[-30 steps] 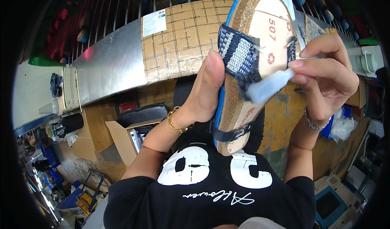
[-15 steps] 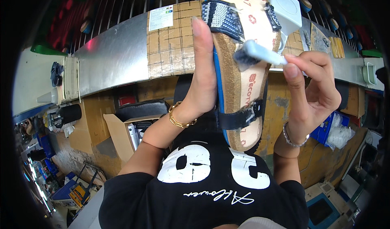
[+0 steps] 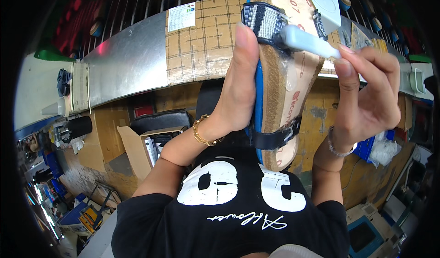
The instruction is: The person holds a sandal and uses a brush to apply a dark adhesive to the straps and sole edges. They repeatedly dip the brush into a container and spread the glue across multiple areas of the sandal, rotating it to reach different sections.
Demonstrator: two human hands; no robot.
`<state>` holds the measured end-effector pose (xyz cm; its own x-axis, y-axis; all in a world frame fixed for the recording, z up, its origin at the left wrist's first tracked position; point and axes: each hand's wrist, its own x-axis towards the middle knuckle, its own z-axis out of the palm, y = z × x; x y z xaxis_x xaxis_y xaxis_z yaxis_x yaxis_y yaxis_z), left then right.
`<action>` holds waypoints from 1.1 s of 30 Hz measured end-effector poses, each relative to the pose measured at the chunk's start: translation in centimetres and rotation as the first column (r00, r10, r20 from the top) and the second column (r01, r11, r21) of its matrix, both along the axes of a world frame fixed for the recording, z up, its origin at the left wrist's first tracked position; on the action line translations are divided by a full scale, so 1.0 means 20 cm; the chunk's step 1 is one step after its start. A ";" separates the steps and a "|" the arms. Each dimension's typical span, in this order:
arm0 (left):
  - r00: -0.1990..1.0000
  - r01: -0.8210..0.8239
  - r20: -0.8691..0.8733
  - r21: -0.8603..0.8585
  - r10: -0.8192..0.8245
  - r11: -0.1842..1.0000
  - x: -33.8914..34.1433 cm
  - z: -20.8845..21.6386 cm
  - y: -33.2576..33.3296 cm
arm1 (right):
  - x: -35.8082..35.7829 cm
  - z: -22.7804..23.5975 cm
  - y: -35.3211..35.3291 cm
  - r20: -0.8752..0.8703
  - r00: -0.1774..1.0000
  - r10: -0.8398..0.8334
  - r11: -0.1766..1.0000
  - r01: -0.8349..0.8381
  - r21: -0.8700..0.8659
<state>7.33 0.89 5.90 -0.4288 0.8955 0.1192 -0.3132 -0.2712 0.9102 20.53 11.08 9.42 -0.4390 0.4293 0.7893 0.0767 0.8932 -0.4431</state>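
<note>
A sandal (image 3: 298, 81) is held up before the person's chest, across the front edge of a metal workbench (image 3: 128, 52), its far end cut off by the top of the view and its near end overlapping the black shirt (image 3: 250, 219). The left hand (image 3: 236, 86) cups the sandal's left side, thumb pressed along the blue rim (image 3: 258, 95) just below the woven strap (image 3: 262, 22); its other fingers are hidden behind. The right hand (image 3: 366, 90) pinches the tip of a pale blue brush (image 3: 307, 41) between thumb and forefinger, the remaining fingers loosely curled. The brush crosses the sandal's right edge, its dark head against the woven strap's inner end. Below the handle, a wedge of room separates that edge from the right wrist, with the floor (image 3: 316, 116) showing through. The dark strap (image 3: 272, 140) bridges the nearer end, well apart from the brush. A white container (image 3: 326, 8) sits just beyond the far right edge, leaving a tighter side there; leftward, a brown cardboard sheet (image 3: 201, 47) stretches along the workbench behind the left thumb.
</note>
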 end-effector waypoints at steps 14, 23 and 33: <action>0.858 0.215 0.353 0.411 -0.373 0.886 -0.07 -0.06 0.02 | 0.06 0.03 0.20 0.181 0.890 0.418 0.908 -0.407 -0.096; 0.956 0.087 0.280 0.033 -0.093 0.996 -0.09 -0.02 -0.01 | 0.08 0.06 0.12 0.271 0.878 0.394 0.919 -0.378 -0.112; 0.935 0.086 0.347 -0.009 -0.078 0.996 -0.11 -0.07 -0.05 | 0.09 0.12 0.12 0.394 0.805 0.444 0.896 -0.402 -0.190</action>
